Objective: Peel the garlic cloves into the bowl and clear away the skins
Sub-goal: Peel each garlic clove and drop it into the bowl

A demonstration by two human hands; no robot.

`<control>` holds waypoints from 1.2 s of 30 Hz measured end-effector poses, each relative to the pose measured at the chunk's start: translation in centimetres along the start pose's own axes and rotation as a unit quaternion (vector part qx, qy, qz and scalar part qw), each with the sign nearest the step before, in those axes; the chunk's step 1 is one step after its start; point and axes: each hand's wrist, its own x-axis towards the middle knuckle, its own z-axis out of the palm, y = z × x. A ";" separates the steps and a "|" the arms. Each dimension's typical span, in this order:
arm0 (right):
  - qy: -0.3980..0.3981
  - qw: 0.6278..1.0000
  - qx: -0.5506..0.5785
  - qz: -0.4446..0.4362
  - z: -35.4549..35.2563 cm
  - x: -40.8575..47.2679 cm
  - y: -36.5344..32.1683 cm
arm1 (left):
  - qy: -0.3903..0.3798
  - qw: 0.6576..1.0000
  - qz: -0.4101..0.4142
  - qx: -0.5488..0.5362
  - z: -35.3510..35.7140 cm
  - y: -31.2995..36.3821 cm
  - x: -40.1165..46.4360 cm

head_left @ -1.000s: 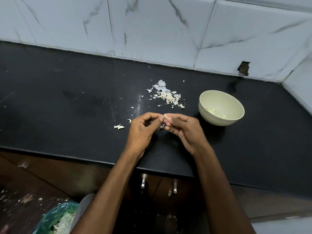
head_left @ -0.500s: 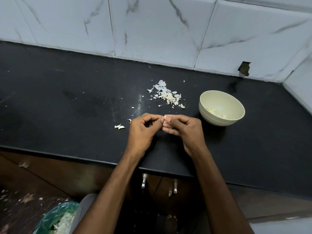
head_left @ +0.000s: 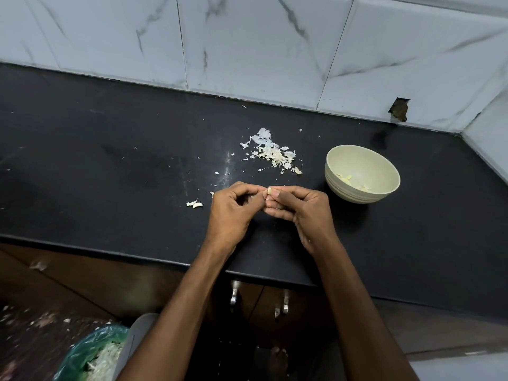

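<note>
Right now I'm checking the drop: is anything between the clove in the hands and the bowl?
Nothing visible. The garlic clove is pinched between the left hand and right hand; the bowl sits to the right across bare black counter. The pile of skins lies behind, off that path.

Black counter [head_left: 115,160], marble-tiled wall behind. Left hand [head_left: 229,213] and right hand [head_left: 302,213] meet fingertip to fingertip, pinching one garlic clove [head_left: 269,191]. Pile of skins [head_left: 275,155] behind the hands. Cream bowl [head_left: 362,173] to the right, peeled pieces inside. Green-lined bin [head_left: 90,356] on the floor, lower left.
</note>
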 end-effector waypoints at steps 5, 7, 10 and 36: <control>-0.011 1.000 0.002 0.002 -0.1 0.1 0.1 | 0.004 0.999 -0.032 -0.039 0.1 0.1 0.0; -0.015 1.000 0.017 -0.003 -0.1 0.2 0.0 | 0.000 0.998 -0.037 -0.054 0.1 0.3 0.0; -0.016 0.999 0.037 -0.014 0.0 0.1 -0.1 | -0.008 0.996 -0.038 -0.083 0.1 0.7 0.0; -0.040 0.998 -0.006 -0.042 -0.3 -0.1 0.1 | -0.027 0.994 -0.060 -0.086 0.0 1.0 0.0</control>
